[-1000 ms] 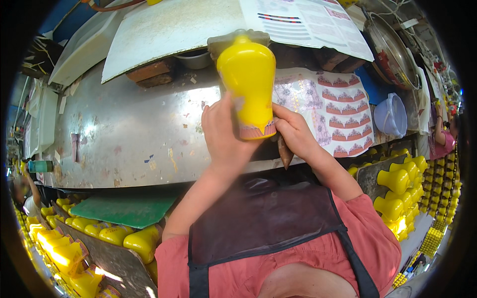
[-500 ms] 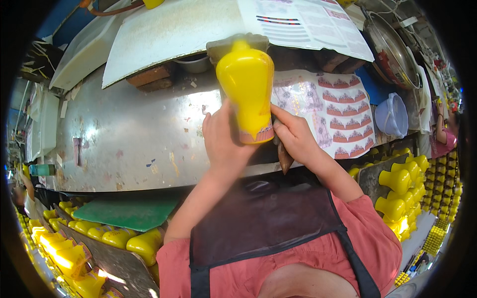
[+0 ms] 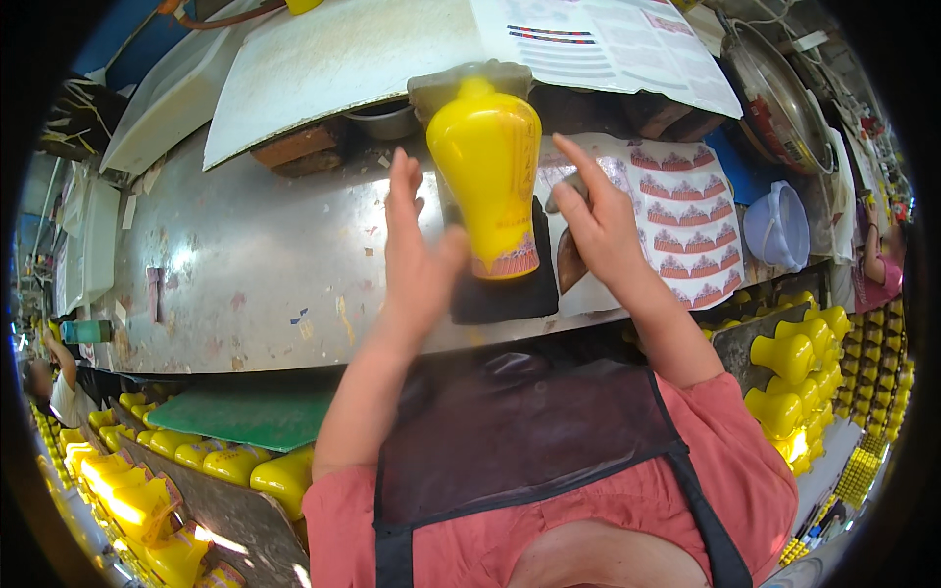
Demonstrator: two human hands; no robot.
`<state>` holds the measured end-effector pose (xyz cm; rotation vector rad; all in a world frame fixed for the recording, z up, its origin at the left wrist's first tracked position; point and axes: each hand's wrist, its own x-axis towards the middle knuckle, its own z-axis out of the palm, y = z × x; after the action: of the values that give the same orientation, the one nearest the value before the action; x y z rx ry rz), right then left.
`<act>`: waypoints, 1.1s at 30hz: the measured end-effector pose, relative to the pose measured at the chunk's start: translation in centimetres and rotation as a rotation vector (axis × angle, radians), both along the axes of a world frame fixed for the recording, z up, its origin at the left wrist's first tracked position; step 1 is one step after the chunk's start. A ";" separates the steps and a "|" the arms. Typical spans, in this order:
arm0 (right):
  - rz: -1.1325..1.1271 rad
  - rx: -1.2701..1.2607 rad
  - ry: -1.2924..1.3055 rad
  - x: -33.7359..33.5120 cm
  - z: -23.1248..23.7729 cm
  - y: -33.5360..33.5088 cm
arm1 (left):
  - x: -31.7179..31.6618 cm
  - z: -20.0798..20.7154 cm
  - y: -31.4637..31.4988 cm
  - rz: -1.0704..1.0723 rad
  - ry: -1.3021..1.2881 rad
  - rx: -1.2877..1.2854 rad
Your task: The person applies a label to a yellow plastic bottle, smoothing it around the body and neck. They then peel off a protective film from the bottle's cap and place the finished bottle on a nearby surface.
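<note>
Head view: glossy, tapered yellow vase [image 3: 483, 157]

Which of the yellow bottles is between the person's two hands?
The yellow bottle above the black pad; the other bottles are grouped away to the person's left and right.

1 head-worn fisheye, facing down, near bench [image 3: 265, 245].

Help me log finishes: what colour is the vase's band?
The band is reddish-pink and purplish, best seen in the head view.
</note>
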<state>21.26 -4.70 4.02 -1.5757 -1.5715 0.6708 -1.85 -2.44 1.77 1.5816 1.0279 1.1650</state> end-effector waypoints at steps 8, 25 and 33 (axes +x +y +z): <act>0.134 -0.091 -0.045 -0.1 1.7 3.7 | 3.7 2.0 5.0 -0.158 -0.556 -0.422; 0.386 0.010 0.010 1.2 4.0 6.1 | 3.8 0.9 7.4 -0.113 -0.835 -0.832; 0.423 -0.184 0.134 1.9 4.1 6.8 | 3.3 0.1 7.5 -0.196 -0.911 -0.836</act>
<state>23.13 2.09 8.14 -1.2990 -1.7980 1.1551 1.43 5.06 1.84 0.3834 0.5762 0.9548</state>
